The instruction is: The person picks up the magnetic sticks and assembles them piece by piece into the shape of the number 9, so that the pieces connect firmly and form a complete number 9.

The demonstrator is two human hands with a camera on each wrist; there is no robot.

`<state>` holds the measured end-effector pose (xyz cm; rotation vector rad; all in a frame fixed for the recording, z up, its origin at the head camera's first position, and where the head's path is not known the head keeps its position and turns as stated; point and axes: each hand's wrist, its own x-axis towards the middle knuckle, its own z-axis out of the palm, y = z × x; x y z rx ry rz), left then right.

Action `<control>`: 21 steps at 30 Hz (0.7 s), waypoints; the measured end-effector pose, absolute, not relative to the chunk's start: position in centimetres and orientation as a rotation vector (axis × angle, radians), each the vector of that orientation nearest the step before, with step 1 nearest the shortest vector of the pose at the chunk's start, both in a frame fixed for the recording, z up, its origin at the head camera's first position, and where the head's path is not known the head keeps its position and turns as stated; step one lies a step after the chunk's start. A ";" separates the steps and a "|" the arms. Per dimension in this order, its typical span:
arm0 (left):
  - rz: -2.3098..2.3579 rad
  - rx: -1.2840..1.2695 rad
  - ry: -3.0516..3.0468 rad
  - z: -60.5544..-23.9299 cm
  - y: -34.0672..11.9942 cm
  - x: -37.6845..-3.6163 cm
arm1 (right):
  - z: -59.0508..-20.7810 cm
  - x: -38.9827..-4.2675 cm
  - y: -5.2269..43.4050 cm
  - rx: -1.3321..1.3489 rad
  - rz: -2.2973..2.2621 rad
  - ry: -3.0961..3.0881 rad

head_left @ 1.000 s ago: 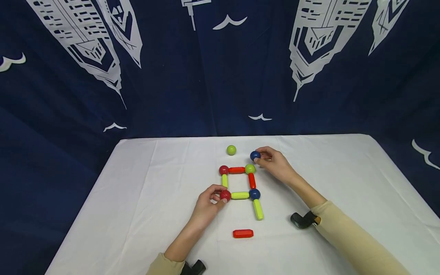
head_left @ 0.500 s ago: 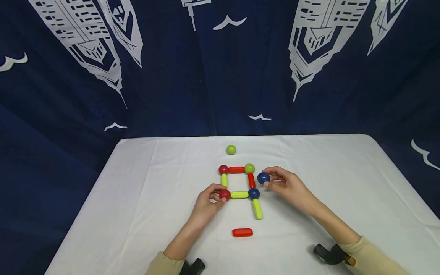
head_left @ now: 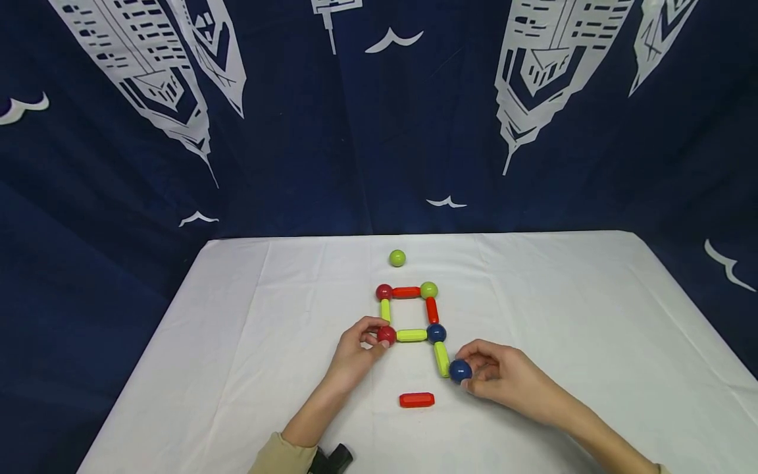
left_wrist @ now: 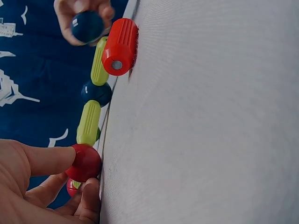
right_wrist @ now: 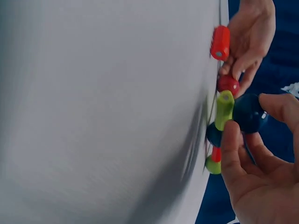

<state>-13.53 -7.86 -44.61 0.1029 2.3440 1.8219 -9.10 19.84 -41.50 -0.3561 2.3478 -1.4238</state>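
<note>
A square of ribbed magnetic rods and balls lies on the white table. My left hand (head_left: pixel 354 355) pinches the red ball (head_left: pixel 387 335) at its near left corner. From the blue ball (head_left: pixel 436 333) at the near right corner, a lime rod (head_left: pixel 441 359) sticks out toward me. Beside that rod's free end, my right hand (head_left: pixel 506 378) holds a second blue ball (head_left: pixel 460 370) between thumb and fingers; whether ball and rod touch I cannot tell. The other corners are a red ball (head_left: pixel 384 292) and a lime ball (head_left: pixel 429 290).
A loose red rod (head_left: pixel 417 399) lies on the near side of the square. Beyond the far side sits a loose lime ball (head_left: pixel 397 258). Behind the white-covered table (head_left: pixel 284 289) hangs a dark blue printed cloth (head_left: pixel 296 145).
The right hand has carried its blue ball from beyond the lime corner ball, down the square's right side, to the lime rod's near end. The left hand has stayed on the red ball.
</note>
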 end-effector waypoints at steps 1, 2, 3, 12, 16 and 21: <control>1.822 0.105 2.345 -44.6 -7.9 -13.5 | -41.7 -8.9 19.8 -0.375 -1.403 2.350; 1.821 0.108 2.346 -44.6 -7.9 -13.5 | -41.8 -8.7 19.7 -0.400 -1.383 2.355; 1.820 0.111 2.347 -44.6 -7.9 -13.5 | -42.0 -8.6 19.6 -0.423 -1.360 2.368; 1.812 0.102 2.347 -44.5 -7.8 -13.6 | -42.8 -8.4 18.8 -0.530 -1.317 2.394; 1.810 0.095 2.351 -44.6 -7.8 -13.7 | -42.8 -8.6 18.7 -0.563 -1.260 2.393; 1.811 0.092 2.363 -44.6 -7.8 -13.6 | -42.9 -8.7 18.7 -0.579 -1.266 2.353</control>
